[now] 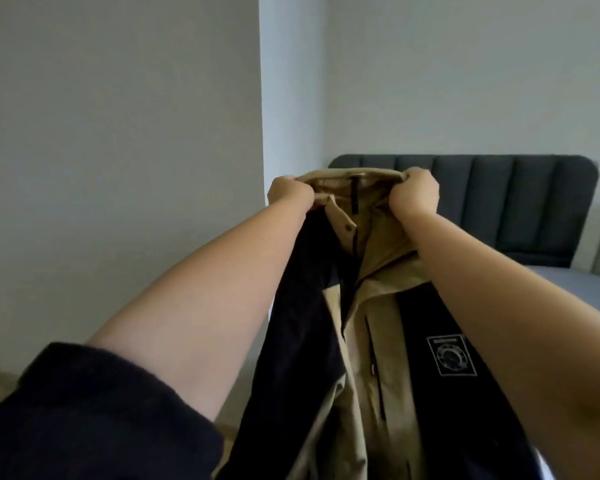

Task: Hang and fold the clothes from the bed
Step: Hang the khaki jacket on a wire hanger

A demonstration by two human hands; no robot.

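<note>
Jacket in tan and black hangs in the air in front of the headboard, held up by its collar and lifted clear of the bed that runs out below that headboard. The right grip is in front of the headboard's near end, and the left grip is just past that end, against the bare wall. Each grip is bunched tight on one end of the collar, fingers curled into the cloth, neither spread

This looks like squaring the garment up for hanging. It would go best with the two grips level and pulled apart so the collar runs taut and the weight drags the body straight. Next would be finding the shoulder seams for a hanger, though no hanger is in view

The collar and centre front are tan and the side panels black, with a dark zip line down the middle. A snap tab sits just under the collar, and a grey-outlined square patch with a round emblem lies on the black panel on the headboard side. The cloth falls in long firm folds, and its hem is out of view
</note>
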